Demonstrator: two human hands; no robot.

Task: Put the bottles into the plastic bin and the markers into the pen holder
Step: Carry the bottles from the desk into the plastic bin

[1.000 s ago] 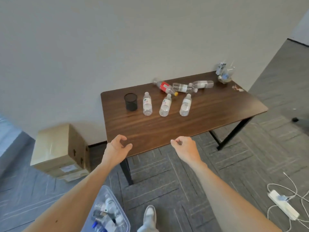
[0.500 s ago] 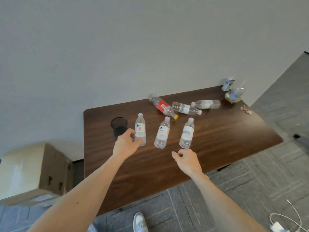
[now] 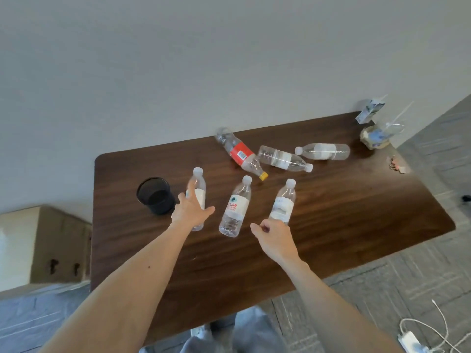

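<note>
**Bottles within reach of both hands**

Bottles stand on the dark wooden table (image 3: 356, 212). The left hand (image 3: 190, 212), fingers spread open, reaches around the left clear plastic bottle (image 3: 197, 189) without closing on it. The right hand (image 3: 274, 236), loosely curled and holding nothing, touches the base of the right clear bottle (image 3: 284, 202). Between them stands the middle clear bottle (image 3: 235, 206). Left of the left hand sits the black mesh pen holder (image 3: 155, 195). Beyond, a red-labelled bottle (image 3: 240, 154) lies on its side.

left hand (image 3: 190, 209) spread, right hand (image 3: 274, 238) curled
</note>
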